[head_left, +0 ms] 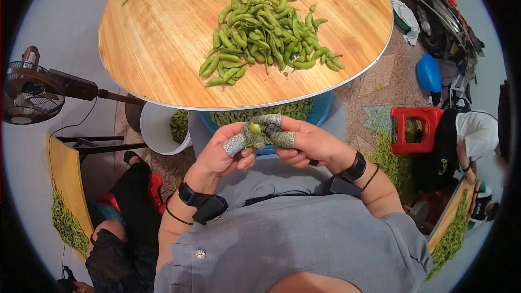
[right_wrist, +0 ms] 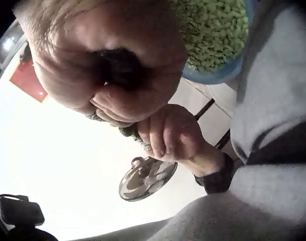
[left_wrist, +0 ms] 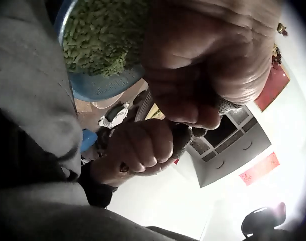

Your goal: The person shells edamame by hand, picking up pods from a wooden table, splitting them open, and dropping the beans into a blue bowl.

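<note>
In the head view my left hand point(head_left: 220, 149) and right hand point(head_left: 312, 144) meet in front of my body, with grey-green wraps on several fingertips. Between them they pinch a green soybean pod point(head_left: 255, 128), mostly covered by the wrapped fingers. The other fingers of both hands are curled inward. Seen from the left wrist, my left hand point(left_wrist: 208, 55) looms close above my right hand point(left_wrist: 140, 148). From the right wrist, my right hand point(right_wrist: 108, 65) hides the pod. A blue basin point(head_left: 324, 103) of green beans sits just beyond my hands.
Ahead, a wooden table point(head_left: 163, 49) bears a heap of soybean pods point(head_left: 266, 32), with more along its far side. A white bucket point(head_left: 157, 130) stands left of the basin, and a fan point(head_left: 35, 95) farther left. At right are a red stool point(head_left: 415, 130) and pods on the floor.
</note>
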{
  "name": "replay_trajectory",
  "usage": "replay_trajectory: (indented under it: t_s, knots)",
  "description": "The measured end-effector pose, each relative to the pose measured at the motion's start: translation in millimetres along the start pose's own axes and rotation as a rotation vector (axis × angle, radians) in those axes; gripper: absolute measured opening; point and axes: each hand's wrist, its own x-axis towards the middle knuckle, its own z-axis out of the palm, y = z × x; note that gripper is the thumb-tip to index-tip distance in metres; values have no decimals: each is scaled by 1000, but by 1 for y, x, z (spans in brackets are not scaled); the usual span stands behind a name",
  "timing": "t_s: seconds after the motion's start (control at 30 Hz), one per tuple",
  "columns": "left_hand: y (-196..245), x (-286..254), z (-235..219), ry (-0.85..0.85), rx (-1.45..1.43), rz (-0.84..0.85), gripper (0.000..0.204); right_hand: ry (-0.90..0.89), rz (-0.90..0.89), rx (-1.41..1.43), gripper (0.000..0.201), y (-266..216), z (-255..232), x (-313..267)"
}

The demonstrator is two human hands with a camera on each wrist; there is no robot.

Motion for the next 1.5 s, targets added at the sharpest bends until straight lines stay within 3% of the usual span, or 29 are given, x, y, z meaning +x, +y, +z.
replay_trajectory:
  t_s: [0.07,0.17,0.33,0.4,0.43,0.47,0.53,0.6,0.67,0.7,0.77,0.83,0.9,0.97,1.1,1.17,1.2,1.23,1.27,1.37,1.4,1.47,1.5]
  knots:
    - [-3,3,-2,48,98,-44,18,76,-30,-79,29,2,-3,0]
    - [-6,7,-6,54,218,-145,22,316,-238,-337,23,3,-3,8]
    - [-1,13,0,125,348,-269,21,360,-333,-570,19,18,-19,23]
    - [1,15,17,251,645,-235,14,488,-676,-745,20,32,-28,31]
    - [-5,15,22,269,720,-136,13,535,-537,-899,22,32,-32,29]
    - [-7,14,20,271,722,-137,13,534,-538,-897,22,33,-32,30]
    - [-8,17,17,221,1293,60,13,530,-558,-830,23,35,-31,31]
    - [-8,16,21,264,1162,57,9,445,-595,-666,24,33,-33,31]
    - [-5,19,17,264,683,-168,9,363,-627,-502,25,30,-34,28]
    - [-5,21,16,264,682,-170,9,329,-577,-450,25,26,-32,23]
    - [-7,23,13,323,420,-183,12,295,-523,-397,25,25,-32,22]
    - [-8,25,11,298,444,-178,13,301,-575,-385,27,28,-34,25]
    - [-9,24,9,281,460,-166,15,263,-507,-353,27,23,-31,17]
    - [-5,24,6,168,-28,-231,14,226,-444,-319,27,19,-28,16]
    - [0,23,0,80,24,-261,11,207,-484,-395,28,15,-27,20]
    - [1,22,7,175,670,-140,9,224,-476,-442,28,19,-31,25]
    - [-2,24,2,173,665,-139,9,319,-541,-674,30,25,-36,31]
    - [-6,27,-8,131,1171,200,9,412,-602,-907,32,29,-38,35]
    - [-10,28,-14,79,1658,568,9,414,-597,-912,32,30,-38,35]
    - [-13,24,-18,117,1387,462,6,480,-578,-962,34,26,-29,39]
    - [-12,21,-19,115,1378,460,6,435,-657,-892,32,27,-29,41]
    - [-9,17,-19,271,510,-87,6,398,-725,-820,30,22,-24,40]
    - [-12,18,-19,280,511,-35,6,473,-618,-1070,28,13,-15,35]
